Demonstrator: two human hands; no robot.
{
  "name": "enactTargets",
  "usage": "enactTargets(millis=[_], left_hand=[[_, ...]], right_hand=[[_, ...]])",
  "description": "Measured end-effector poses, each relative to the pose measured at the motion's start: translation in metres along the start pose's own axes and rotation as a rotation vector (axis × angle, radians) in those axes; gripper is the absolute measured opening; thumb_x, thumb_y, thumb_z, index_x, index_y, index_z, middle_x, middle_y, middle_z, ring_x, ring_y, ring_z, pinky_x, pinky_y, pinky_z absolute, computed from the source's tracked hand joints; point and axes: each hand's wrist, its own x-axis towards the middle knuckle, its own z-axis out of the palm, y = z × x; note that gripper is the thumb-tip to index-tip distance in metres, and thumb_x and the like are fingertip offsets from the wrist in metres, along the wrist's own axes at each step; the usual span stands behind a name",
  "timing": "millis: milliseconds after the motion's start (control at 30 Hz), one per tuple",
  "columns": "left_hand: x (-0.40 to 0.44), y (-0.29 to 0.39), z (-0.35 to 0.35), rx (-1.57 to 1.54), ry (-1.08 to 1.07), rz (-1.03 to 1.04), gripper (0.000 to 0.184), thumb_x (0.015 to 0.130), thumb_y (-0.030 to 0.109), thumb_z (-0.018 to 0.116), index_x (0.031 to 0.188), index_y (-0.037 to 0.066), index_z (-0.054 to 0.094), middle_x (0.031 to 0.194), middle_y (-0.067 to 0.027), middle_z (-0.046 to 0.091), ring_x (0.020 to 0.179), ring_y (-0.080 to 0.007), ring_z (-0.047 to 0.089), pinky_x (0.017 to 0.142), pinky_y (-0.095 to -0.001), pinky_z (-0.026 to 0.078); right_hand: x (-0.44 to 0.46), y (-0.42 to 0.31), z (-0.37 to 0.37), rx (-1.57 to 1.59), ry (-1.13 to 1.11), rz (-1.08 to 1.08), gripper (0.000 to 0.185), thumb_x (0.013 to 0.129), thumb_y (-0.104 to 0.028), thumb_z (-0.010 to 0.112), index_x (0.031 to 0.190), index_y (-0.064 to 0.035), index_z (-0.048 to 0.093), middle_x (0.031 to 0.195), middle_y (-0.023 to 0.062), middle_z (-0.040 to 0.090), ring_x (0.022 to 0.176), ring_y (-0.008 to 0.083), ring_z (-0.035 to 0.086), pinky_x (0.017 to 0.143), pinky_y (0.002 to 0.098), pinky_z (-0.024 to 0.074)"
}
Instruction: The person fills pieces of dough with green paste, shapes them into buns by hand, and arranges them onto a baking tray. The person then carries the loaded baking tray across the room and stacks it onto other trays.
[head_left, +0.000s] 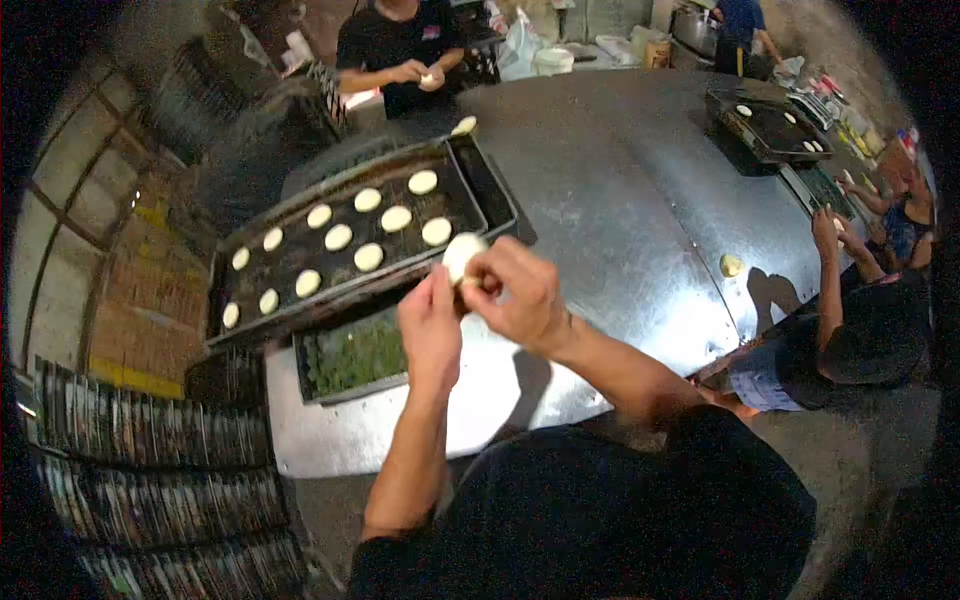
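Note:
Between my two hands, above the metal table, is a pale round dough piece (463, 256). My left hand (432, 325) has its fingers closed on the dough's lower left edge. From the right, my right hand (515, 290) pinches the same piece, its fingers curled and partly hiding it. Just beyond my hands lies a dark baking tray (300, 258) with several flat dough rounds in rows. Nearer to me, beside my left forearm, a smaller tray (355, 355) holds a green filling.
The metal table (620, 200) spans the middle. A ball of dough (731, 265) lies on its right part. Another dark tray (775, 130) stands at the far right. Co-workers stand across and at the right, some handling dough. Stacked racks (155, 450) fill the lower left.

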Motion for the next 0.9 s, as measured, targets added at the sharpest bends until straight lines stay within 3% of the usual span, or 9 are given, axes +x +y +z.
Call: enactTargets(millis=[233,367,433,467,567,633,733,833,900], left_hand=[[-0.009,-0.013,0.012,-0.113,-0.206,-0.052,0.028,0.102,0.018,0.045,0.112,-0.004,0.059,0.101,-0.0061,0.064,0.09,-0.0094,0.057,0.077,-0.0228,0.046],[-0.006,-0.025,0.02,-0.135,-0.279,-0.17,0.028,0.102,0.017,0.045,0.113,-0.003,0.06,0.102,-0.006,0.064,0.09,-0.0109,0.057,0.078,-0.0249,0.046],[0.001,-0.055,0.011,0.062,-0.256,-0.047,0.024,0.1,0.015,0.046,0.105,0.0,0.064,0.079,-0.0005,0.062,0.069,-0.0076,0.052,0.063,-0.0237,0.042],[0.004,-0.065,0.005,0.249,-0.236,-0.048,0.023,0.099,0.015,0.047,0.096,0.0,0.064,0.075,-0.0039,0.062,0.069,-0.0094,0.053,0.065,-0.0257,0.044],[-0.019,-0.102,-0.008,0.683,-0.187,0.061,0.028,0.094,0.007,0.052,0.119,0.006,0.04,0.073,-0.0149,0.066,0.066,-0.0304,0.067,0.061,-0.0388,0.049],[-0.028,-0.156,-0.024,0.728,-0.283,0.038,0.012,0.093,0.006,0.057,0.101,0.002,0.048,0.071,-0.0145,0.066,0.064,-0.0249,0.066,0.06,-0.0368,0.049],[-0.025,-0.22,-0.029,0.083,-0.457,-0.619,0.014,0.09,0.008,0.064,0.084,0.002,0.054,0.066,-0.0091,0.064,0.055,-0.0124,0.057,0.05,-0.0265,0.044],[-0.015,-0.23,-0.02,0.188,-0.371,-0.683,0.015,0.089,0.012,0.067,0.084,0.004,0.055,0.063,-0.0068,0.061,0.049,-0.0106,0.051,0.044,-0.0241,0.04],[-0.02,-0.242,-0.025,0.276,-0.276,-0.593,0.026,0.088,0.023,0.072,0.085,0.002,0.056,0.056,-0.0048,0.057,0.043,-0.0109,0.05,0.039,-0.024,0.039]], right_hand=[[-0.013,-0.002,-0.021,-0.127,0.07,-0.201,0.019,0.071,-0.001,0.07,0.089,-0.0053,0.063,0.081,0.0107,0.055,0.076,0.0294,0.056,0.067,0.0388,0.0472],[-0.033,0.019,-0.024,-0.257,0.048,-0.099,0.019,0.069,-0.003,0.071,0.087,-0.0058,0.064,0.088,0.0102,0.06,0.084,0.0287,0.059,0.069,0.0396,0.0467],[-0.056,0.011,-0.029,-0.277,-0.115,-0.136,0.013,0.068,-0.005,0.069,0.081,-0.0061,0.065,0.1,0.0102,0.065,0.093,0.0284,0.061,0.074,0.0418,0.0466],[-0.076,0.018,-0.032,-0.189,-0.169,-0.069,0.007,0.068,-0.005,0.068,0.076,-0.0064,0.067,0.112,0.0107,0.066,0.101,0.0261,0.061,0.081,0.0412,0.0467],[-0.121,0.036,-0.05,-0.056,-0.128,0.283,0.003,0.073,-0.002,0.068,0.076,-0.0029,0.067,0.102,0.0123,0.071,0.089,0.0262,0.068,0.078,0.0358,0.0531],[-0.136,0.051,-0.061,-0.053,-0.088,0.43,0.004,0.078,0.0,0.068,0.081,-0.0022,0.068,0.104,0.012,0.071,0.088,0.0223,0.07,0.069,0.0308,0.0546],[-0.128,0.065,-0.056,-0.052,-0.139,0.476,0.009,0.08,-0.002,0.069,0.088,-0.0025,0.07,0.104,0.0117,0.071,0.091,0.0235,0.069,0.073,0.0318,0.0549],[-0.091,0.056,-0.042,-0.022,-0.082,0.388,0.025,0.086,-0.014,0.066,0.109,-0.005,0.068,0.115,0.0138,0.067,0.109,0.0291,0.062,0.093,0.0373,0.0484],[-0.048,0.045,-0.039,-0.01,-0.046,0.12,0.044,0.093,-0.032,0.056,0.13,-0.0096,0.056,0.138,0.0165,0.051,0.131,0.0378,0.041,0.108,0.0522,0.0307]])
